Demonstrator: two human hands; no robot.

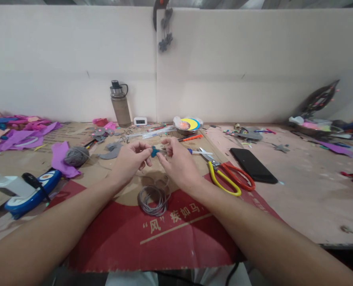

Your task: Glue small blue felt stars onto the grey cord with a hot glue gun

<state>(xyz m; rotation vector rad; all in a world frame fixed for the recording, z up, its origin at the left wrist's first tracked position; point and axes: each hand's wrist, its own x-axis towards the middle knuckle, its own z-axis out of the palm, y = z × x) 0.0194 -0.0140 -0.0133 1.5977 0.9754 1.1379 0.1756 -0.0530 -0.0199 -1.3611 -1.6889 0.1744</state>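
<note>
Near the middle of the table, my left hand (134,159) pinches a small blue-green felt piece (155,151) between thumb and finger. My right hand (178,161) is closed at the other side of the same piece, its thumb and fingertips close together; a small greyish bit shows between its fingers, too small to make out. Below both hands, a loose coil of grey cord (154,200) lies on the red and brown cardboard (116,234), with a thin strand running up toward the hands.
Scissors (224,174) with yellow and red handles and a black phone (253,165) lie right. Grey yarn (76,156), purple felt (62,159) and a blue power strip (33,194) are left. Behind stand a bottle (121,105), small clock (140,121) and bowl (184,129).
</note>
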